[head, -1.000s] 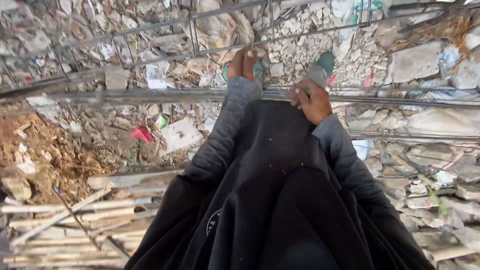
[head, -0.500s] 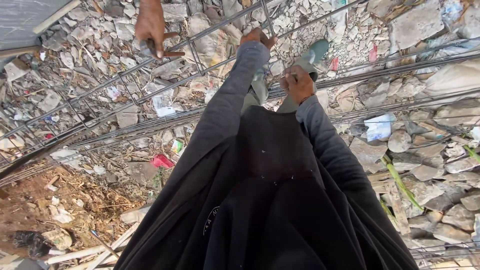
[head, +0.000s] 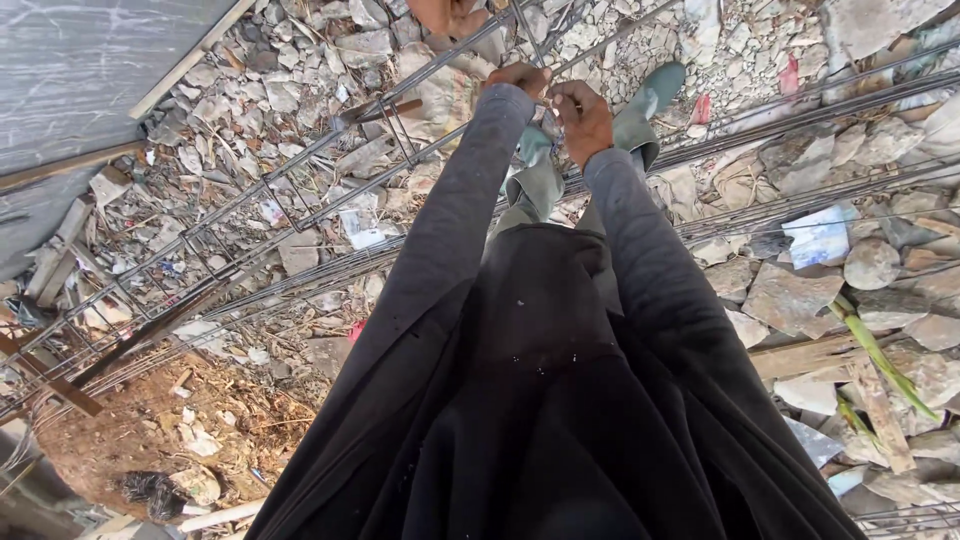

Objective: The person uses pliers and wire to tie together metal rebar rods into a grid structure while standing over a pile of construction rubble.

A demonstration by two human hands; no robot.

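Entry, rebar cage (head: 300, 215): a long frame of steel bars with square stirrups, lying slantwise over the rubble ground (head: 800, 290) from the lower left to the top middle of the view.

Left hand (head: 518, 78): we hold it curled shut around the upper bar of the cage, at a crossing of bars near the top edge.

Right hand (head: 582, 112): just beside the left, fingers (head: 566, 97) closed at the same crossing, seemingly pinching thin tie wire; the wire itself is too fine for us to make out.

Another person's hand (head: 445, 14): at the top edge, resting by the same bar, apart from ours.

Other items: a bundle of loose rebar (head: 800, 110) running right; a grey board (head: 80, 70) at the upper left; green boots (head: 640, 100) beneath our hands; a patch of brown earth (head: 140, 440) at the lower left.

Progress, as we judge it: stirrups along the lower-left run sit in place on the bars; the crossing in hand is under work; whether it is tied, we cannot tell.
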